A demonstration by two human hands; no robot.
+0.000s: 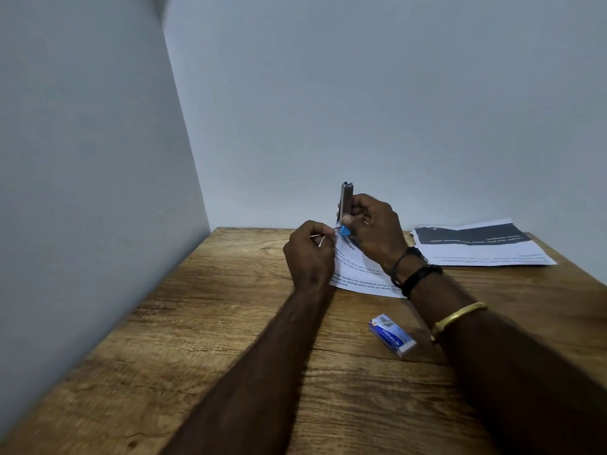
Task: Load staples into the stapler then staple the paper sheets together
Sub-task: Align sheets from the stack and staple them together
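Note:
My right hand [374, 229] grips a stapler [346, 200] with a metal arm swung upright and a blue part at its base, held above printed paper sheets [358, 274] lying on the wooden table [213, 323]. Just left of it, my left hand [310, 254] pinches something small and pale, which looks like a strip of staples [320, 240], close to the stapler's blue end. A small blue and white staple box [391, 334] lies on the table nearer to me, beside my right forearm.
A second stack of printed paper [483, 247] with a dark header lies at the far right of the table. Grey walls close in the table at the left and back.

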